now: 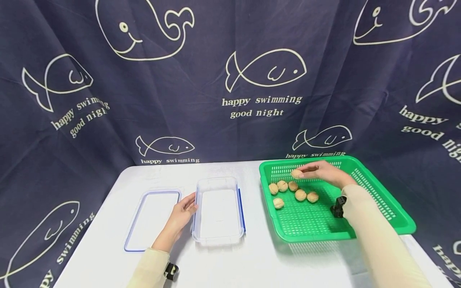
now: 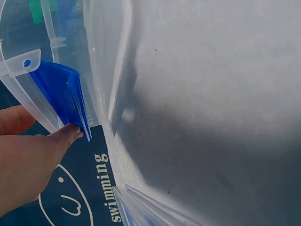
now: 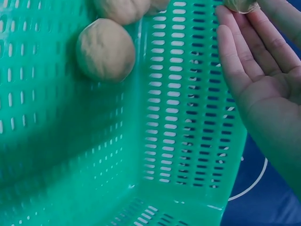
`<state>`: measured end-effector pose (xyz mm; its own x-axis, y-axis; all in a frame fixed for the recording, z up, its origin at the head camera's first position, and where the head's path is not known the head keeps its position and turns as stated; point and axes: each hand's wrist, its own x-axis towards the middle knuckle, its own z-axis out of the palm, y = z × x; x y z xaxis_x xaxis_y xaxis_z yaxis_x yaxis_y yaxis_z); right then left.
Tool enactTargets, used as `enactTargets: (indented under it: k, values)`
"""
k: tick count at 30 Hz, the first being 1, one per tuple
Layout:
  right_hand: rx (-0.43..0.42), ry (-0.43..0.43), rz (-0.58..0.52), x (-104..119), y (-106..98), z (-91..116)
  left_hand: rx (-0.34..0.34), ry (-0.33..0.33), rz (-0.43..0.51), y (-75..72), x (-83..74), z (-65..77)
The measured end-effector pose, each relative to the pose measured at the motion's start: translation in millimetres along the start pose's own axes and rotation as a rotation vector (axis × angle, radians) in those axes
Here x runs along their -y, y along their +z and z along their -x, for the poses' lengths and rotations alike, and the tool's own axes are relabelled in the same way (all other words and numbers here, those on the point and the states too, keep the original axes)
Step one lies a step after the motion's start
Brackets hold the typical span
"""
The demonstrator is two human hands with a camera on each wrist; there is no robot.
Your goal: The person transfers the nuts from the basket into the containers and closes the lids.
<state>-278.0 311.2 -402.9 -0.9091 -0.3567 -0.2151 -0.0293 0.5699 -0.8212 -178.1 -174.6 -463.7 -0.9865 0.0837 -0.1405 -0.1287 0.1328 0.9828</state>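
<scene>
My right hand (image 1: 325, 173) pinches a walnut (image 1: 297, 173) at its fingertips, above the back left part of the green plastic basket (image 1: 306, 224). Several walnuts (image 1: 300, 195) lie in the basket's left half. In the right wrist view, the held walnut (image 3: 241, 4) is cut off by the top edge. My left hand (image 1: 181, 216) grips the left side of a clear plastic container (image 1: 217, 241). The left wrist view has the thumb on the container's blue latch (image 2: 63, 92), with the other fingers partly hidden. Nothing is visible inside the container.
A clear lid with a blue edge (image 1: 134, 222) lies flat on the white table (image 1: 223, 268), left of the container. Another blue latch (image 1: 241, 210) hangs along the container's right side. Behind the table hangs a dark blue curtain (image 1: 209, 108) with fish drawings.
</scene>
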Motion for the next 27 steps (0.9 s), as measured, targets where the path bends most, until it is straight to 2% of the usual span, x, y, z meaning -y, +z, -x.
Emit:
enactTargets:
  k: [6, 12, 16, 27]
  values:
    - [-0.015, -0.02, -0.005, 14.8, 5.1, 1.9, -0.006, 0.004, -0.008, 0.5, -1.6, 0.1]
    - [-0.02, -0.093, 0.006, 33.7, 13.4, 1.2, -0.009, 0.006, 0.003, 1.1, -1.3, 0.5]
    - [-0.053, -0.134, 0.006, 50.0, 21.8, 2.2, -0.012, 0.003, 0.004, 1.0, -0.1, 0.2]
    - [-0.13, -0.156, -0.067, 91.6, 44.3, 4.7, -0.017, 0.007, 0.011, 1.8, 0.7, -0.3]
